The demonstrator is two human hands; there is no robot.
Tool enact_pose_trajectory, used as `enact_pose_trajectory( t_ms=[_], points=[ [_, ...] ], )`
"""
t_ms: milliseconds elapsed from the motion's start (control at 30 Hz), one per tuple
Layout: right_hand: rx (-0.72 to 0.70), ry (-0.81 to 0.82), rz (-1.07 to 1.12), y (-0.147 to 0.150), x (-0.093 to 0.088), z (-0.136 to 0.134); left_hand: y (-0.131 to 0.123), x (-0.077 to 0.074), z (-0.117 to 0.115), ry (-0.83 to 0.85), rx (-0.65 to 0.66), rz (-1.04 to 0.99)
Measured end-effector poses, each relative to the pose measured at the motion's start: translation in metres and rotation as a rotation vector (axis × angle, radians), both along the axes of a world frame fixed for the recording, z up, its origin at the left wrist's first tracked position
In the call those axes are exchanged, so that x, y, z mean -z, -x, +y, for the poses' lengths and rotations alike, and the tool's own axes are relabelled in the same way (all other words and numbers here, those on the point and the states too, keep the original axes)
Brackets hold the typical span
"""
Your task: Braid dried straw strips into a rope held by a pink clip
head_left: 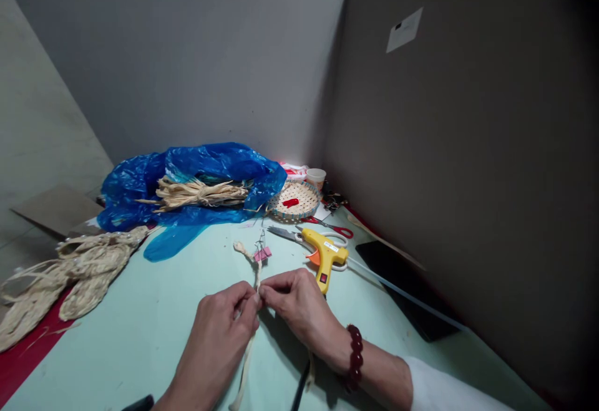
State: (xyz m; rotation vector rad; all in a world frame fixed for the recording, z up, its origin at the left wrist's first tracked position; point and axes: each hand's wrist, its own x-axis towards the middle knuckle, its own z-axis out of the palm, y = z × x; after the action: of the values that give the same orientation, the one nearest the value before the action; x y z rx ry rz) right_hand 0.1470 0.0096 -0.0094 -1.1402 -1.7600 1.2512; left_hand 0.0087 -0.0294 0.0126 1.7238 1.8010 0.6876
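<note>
My left hand (pixel 219 333) and my right hand (pixel 294 302) meet over the pale green table (pixel 140 323), both pinching a thin braided straw cord (pixel 255 270). The cord runs away from my fingertips to a pink binder clip (pixel 262 252) clamped near its far end. Loose straw strands (pixel 243 367) trail down from my left hand toward me. A dark beaded bracelet (pixel 354 356) sits on my right wrist.
A yellow glue gun (pixel 322 255) lies just right of my hands, with scissors (pixel 327 227) behind it. A small woven basket (pixel 294 201), a cup (pixel 316 177), a blue plastic bag (pixel 187 180) holding straw, and woven straw pieces (pixel 70 274) at left. A black phone (pixel 407 286) lies by the right wall.
</note>
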Motion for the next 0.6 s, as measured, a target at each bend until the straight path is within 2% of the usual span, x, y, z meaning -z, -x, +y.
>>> enact_pose_trajectory(
  t_ms=[100,200,400,533,600],
  points=[
    [-0.003,0.014,0.028,0.0,0.0,0.0,-0.005,0.003,-0.004,-0.029,0.027,0.14],
    [-0.023,0.033,0.058,0.0,-0.002,-0.001,-0.011,0.007,-0.01,-0.058,0.109,0.312],
    [-0.04,0.159,0.181,0.0,-0.006,-0.002,-0.022,0.009,-0.015,0.035,0.229,0.55],
    [0.003,0.273,0.248,0.001,-0.008,-0.001,-0.023,0.006,-0.018,-0.041,0.326,0.555],
    [0.009,0.299,0.257,0.001,-0.009,0.0,-0.018,0.002,-0.018,-0.135,0.299,0.482]
  ],
)
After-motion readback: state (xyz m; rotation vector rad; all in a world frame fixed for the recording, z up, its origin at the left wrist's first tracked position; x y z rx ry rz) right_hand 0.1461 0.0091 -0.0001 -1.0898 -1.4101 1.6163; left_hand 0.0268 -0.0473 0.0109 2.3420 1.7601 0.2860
